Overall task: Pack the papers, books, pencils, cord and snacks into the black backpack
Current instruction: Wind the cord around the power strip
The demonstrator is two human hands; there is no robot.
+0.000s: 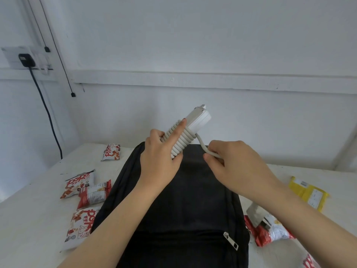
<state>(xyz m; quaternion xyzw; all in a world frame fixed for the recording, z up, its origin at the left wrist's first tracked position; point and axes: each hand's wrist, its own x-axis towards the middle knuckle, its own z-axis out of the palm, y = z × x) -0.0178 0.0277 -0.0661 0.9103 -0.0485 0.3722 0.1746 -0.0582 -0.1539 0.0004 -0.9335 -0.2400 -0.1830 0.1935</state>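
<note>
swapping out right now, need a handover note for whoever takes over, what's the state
Left hand grips the white power strip, its cord wound round it, above the black backpack.
Right hand pinches the cord's loose end.
Snack packets lie on the table on both sides of the backpack.
Done: cord mostly wound.
Left: stow cord and snacks; papers, books, pencils not in view.

Black against white, red accents
Plain black backpack [189, 190] with a silver zip pull [230, 240]; off-white cord [181, 140]; snack packets [79, 183] printed red and white with red lettering; one yellow parcel [309, 192] with white labels; white table [38, 209].
</note>
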